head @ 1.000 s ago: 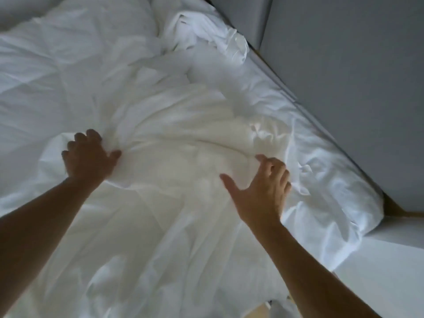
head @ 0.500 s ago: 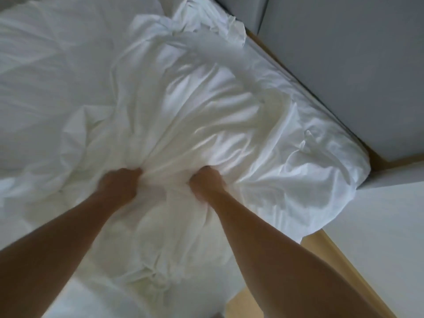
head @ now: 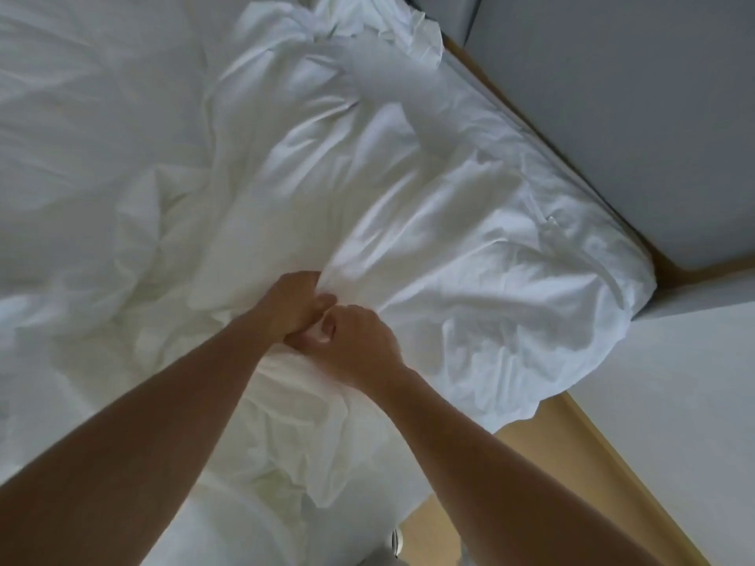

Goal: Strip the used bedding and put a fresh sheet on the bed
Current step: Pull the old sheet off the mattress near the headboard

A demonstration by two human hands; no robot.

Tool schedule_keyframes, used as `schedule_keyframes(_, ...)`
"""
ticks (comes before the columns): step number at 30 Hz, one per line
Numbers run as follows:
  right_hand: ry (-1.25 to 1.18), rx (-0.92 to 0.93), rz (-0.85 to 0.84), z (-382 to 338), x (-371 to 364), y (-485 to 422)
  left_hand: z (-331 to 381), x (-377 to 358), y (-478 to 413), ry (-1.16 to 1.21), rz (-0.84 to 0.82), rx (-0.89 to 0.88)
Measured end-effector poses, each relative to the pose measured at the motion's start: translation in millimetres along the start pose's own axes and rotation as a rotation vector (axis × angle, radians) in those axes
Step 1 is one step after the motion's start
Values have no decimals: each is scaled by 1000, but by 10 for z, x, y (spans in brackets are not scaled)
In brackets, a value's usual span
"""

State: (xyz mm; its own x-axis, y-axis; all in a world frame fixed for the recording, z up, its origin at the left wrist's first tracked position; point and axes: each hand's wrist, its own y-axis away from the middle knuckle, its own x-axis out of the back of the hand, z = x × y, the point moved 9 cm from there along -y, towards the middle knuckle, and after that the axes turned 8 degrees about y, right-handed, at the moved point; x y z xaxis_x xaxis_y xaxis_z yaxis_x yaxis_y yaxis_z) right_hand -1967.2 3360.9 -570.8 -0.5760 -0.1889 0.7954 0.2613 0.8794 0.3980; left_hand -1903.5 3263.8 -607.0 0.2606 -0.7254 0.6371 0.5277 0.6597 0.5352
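Our left hand (head: 292, 306) and right hand (head: 359, 341), touching, both clench the bunched white sheet (head: 367, 189); wooden floor (head: 531, 455) lies right of them.

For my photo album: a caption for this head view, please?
Left hand and right hand bunch the white sheet on the bed.

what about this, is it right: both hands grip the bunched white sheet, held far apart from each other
Not quite. Both hands do grip the bunched white sheet, but they are not far apart: the left hand and the right hand sit close together, side by side. The head view shows it.
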Motion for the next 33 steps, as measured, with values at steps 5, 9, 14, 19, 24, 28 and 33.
schedule_keyframes(5, -59, -638, 771, 1640, 315, 1076, -501, 580, 56, -197, 490, 217)
schedule_keyframes(9, -1013, -1369, 324, 2212, -949, 1623, 406, 508, 293, -128, 642, -222)
schedule_keyframes(14, -1530, -1252, 221, 1570, -1415, 1137, 812, -725, 525, -399, -164, -400)
schedule_keyframes(19, -1288, -1264, 430, 1468, -1358, 1265, 498, -507, 604, -278, -55, -408)
schedule_keyframes(24, -1260, -1180, 341, 963, -1758, 1568, -46, -416, 892, -276, -105, -384)
schedule_keyframes(28, -891, -695, 203, 651, -1687, 1540, -385, -235, 1128, -359, 142, -184)
schedule_keyframes(33, -895, -652, -70, 604, -2099, 1526, -549, -823, 1227, -315, -51, -25)
